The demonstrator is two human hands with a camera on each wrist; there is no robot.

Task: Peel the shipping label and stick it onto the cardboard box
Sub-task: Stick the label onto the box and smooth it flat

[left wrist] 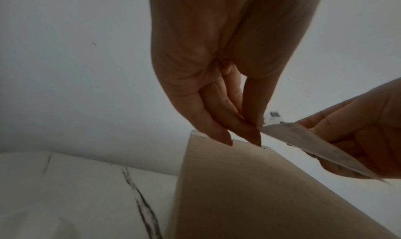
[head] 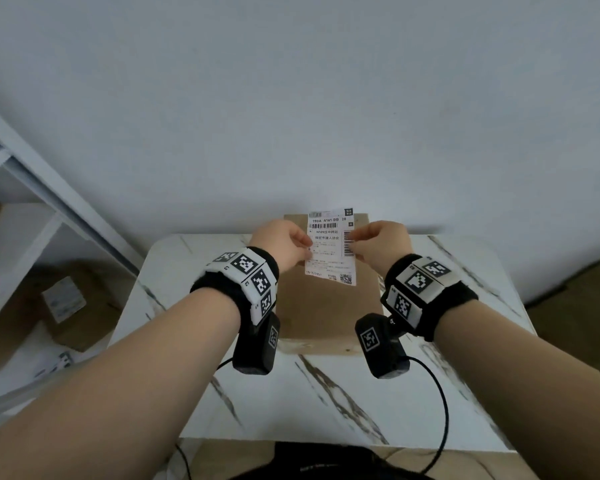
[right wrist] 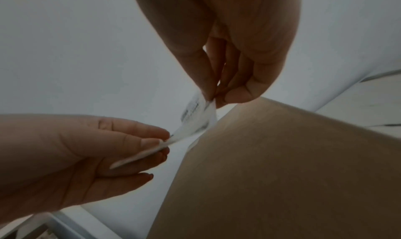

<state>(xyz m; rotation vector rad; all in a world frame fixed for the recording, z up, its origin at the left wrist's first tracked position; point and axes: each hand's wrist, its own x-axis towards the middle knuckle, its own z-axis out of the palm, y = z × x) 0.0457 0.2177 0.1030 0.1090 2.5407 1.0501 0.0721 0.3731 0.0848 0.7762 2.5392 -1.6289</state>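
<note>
We pinch the shipping label point(head: 331, 245) by its side edges, left hand point(head: 281, 244) and right hand point(head: 381, 245) each clamped on it, above the cardboard box point(head: 326, 306) beneath our fingers. It looks light, floppy and easily creased; edge grips suit it.

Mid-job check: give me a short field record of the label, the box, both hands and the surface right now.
label: shipping label, held in the air above the box, printed side up
box: cardboard box, flat on the table, top bare
left hand: left hand pinches the label's left edge
right hand: right hand pinches its right edge
surface: white marble-pattern table
stuck: not yet
</note>
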